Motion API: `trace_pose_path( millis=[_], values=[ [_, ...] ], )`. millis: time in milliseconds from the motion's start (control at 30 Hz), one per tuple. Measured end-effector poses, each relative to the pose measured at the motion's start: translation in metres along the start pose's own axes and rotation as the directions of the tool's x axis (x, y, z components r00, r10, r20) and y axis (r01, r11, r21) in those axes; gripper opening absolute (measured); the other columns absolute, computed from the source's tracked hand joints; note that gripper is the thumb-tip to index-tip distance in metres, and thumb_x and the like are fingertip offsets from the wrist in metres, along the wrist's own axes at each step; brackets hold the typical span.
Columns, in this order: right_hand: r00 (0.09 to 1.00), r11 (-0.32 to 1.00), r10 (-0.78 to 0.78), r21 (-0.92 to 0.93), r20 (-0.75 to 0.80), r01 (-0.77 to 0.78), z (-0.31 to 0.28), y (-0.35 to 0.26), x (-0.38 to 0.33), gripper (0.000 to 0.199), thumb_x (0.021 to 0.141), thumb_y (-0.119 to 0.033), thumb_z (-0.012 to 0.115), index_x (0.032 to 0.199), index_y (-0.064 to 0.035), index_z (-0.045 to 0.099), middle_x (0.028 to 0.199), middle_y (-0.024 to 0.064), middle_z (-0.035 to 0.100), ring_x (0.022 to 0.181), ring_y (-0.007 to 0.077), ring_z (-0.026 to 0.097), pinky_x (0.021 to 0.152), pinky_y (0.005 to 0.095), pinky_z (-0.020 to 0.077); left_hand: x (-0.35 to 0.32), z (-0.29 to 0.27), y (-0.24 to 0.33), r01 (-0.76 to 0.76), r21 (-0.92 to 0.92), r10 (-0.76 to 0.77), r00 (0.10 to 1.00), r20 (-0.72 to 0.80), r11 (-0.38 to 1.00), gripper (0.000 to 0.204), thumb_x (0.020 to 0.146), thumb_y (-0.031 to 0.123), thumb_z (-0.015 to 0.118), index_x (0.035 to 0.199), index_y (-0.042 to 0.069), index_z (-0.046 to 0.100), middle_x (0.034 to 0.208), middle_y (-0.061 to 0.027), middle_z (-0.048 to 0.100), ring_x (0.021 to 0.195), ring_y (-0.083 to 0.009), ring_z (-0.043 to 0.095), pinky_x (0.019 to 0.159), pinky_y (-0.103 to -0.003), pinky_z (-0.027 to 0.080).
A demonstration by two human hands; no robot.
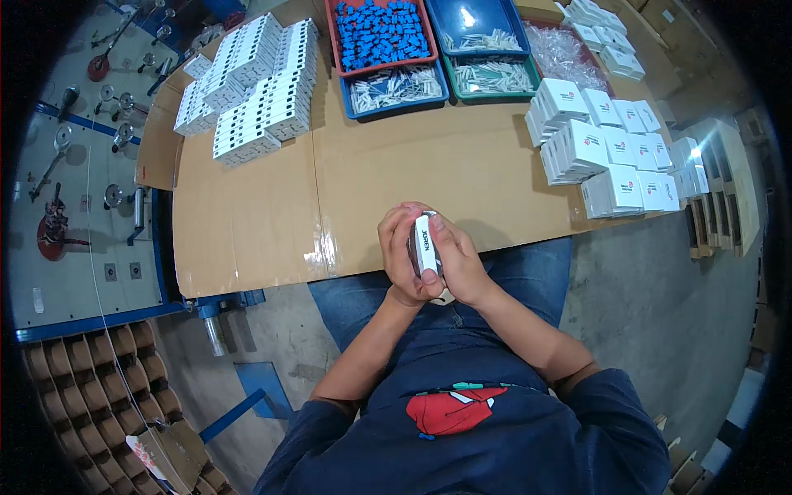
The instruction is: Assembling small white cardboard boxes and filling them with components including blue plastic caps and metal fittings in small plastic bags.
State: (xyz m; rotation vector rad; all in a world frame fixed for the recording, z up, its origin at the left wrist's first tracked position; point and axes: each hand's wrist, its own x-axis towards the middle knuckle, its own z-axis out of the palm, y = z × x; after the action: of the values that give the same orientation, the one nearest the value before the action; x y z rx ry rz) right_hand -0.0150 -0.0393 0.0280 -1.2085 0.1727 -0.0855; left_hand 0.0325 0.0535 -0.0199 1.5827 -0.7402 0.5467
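Item (425, 244), white | left hand (399, 257), right hand (462, 262): both clasping it | near cardboard (247, 223)

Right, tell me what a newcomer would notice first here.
Bright blue parts heaped in a red tray, far across the cardboard surface, would probably strike first. Then come the left hand and right hand around a narrow white item by the near edge, and white boxes stacked at right.
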Motion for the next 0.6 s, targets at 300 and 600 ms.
trace_pose_path(
  millis=[300, 600],
  values=[
    [0.960, 0.908, 0.215, 0.398, -0.179, -0.129, -0.041, 0.013, 0.018, 0.058, 0.111, -0.048, 0.030, 0.135, -0.0013, 0.054, 0.114, 0.0181, 0.069, 0.101, 0.0269, 0.071, 0.082, 0.0434, 0.0615, 0.028, -0.015, 0.001, 0.293, -0.374, -0.408, 0.869, -0.281, 0.880, 0.058, 0.096, 0.037, 0.050, 0.141, 0.002, 0.041, 0.126, -0.0154, 0.055, 0.111, -0.0245, 0.059, 0.095, -0.040, 0.053],
    [0.871, 0.931, 0.310, -0.062, -0.382, -0.359, -0.120, 0.028, 0.043, 0.035, 0.106, -0.028, 0.050, 0.126, -0.0009, 0.058, 0.106, 0.0150, 0.072, 0.090, 0.0253, 0.073, 0.080, 0.0386, 0.0597, -0.001, 0.005, -0.066, 0.627, -0.643, -0.804, 0.594, 0.028, 0.440, 0.050, 0.094, -0.002, 0.063, 0.138, 0.005, 0.038, 0.124, -0.0137, 0.054, 0.120, -0.0257, 0.057, 0.103, -0.038, 0.050]
  ],
)
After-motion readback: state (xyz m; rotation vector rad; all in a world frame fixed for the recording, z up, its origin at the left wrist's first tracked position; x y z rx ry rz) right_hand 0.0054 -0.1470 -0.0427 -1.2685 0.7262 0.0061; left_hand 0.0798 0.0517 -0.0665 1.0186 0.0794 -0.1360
